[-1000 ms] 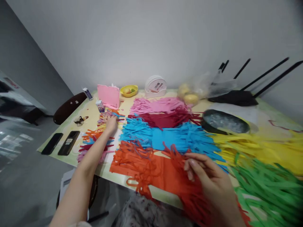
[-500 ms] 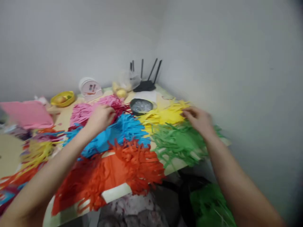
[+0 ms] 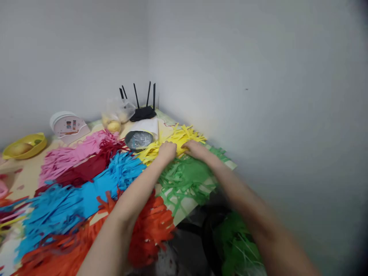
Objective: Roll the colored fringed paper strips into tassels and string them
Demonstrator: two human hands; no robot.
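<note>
Table (image 3: 27, 174) is carrying fringed paper in rows: orange paper (image 3: 149, 230) is lying nearest, blue paper (image 3: 86, 191) beyond it, then maroon paper (image 3: 86, 168) and pink paper (image 3: 71, 153). Green paper (image 3: 186, 180) is covering the near right corner, and yellow paper (image 3: 184, 136) is lying just behind it. Left hand (image 3: 167, 150) and right hand (image 3: 195, 149) are resting side by side on the yellow paper's near edge (blur is hiding whether either is pinching it). Bowl (image 3: 139, 140) is sitting just left.

Frame centre: left hand (image 3: 167, 150) and right hand (image 3: 195, 148) on a fringed paper pile (image 3: 179, 137); dish (image 3: 138, 139) just left, router (image 3: 142, 113) behind it, bowl (image 3: 23, 145) far left.
</note>
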